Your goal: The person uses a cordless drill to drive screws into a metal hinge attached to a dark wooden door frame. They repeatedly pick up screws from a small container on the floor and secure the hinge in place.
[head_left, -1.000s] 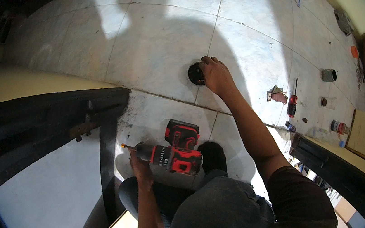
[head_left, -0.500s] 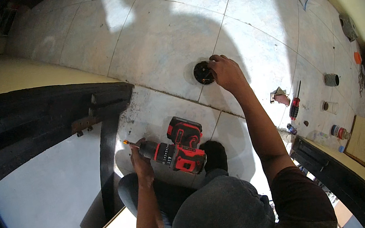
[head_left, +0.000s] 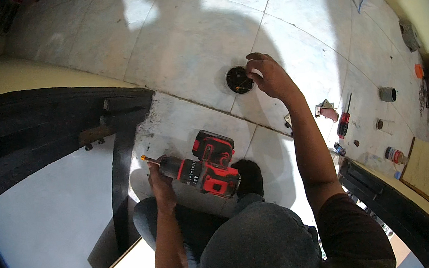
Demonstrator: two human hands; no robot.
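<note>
A person crouches on a pale tiled floor [head_left: 187, 46], with 2 hands busy at 2 different things. The left hand [head_left: 160, 183] has its grip clenched around the front end of a red and black cordless drill [head_left: 205, 167], which points left, its bit [head_left: 145, 158] tipped toward the dark frame [head_left: 119, 145] of a white panel [head_left: 41, 209] lying flat on the floor. The right hand [head_left: 270, 76] reaches forward to a small round black dish [head_left: 239, 79] sitting on the tile just beside a grout line; its fingertips are pinched together at the dish's rim, apparently on something small, though what they grasp is too small to tell.

Judging from the scene, the job on the frame looks to be partway through: the drill is held ready but not pressed to the work, and the hand at the dish suggests a fastener is being picked out. How much of the frame is already fastened cannot be told.

The dish holds a few small pieces, one yellowish, too tiny to identify. Well apart at right, a red-handled screwdriver [head_left: 344, 123] lies on the floor, near a short grey cylinder [head_left: 387, 94] and a small open ring-shaped cup [head_left: 383, 124] whose contents are not visible.
</note>
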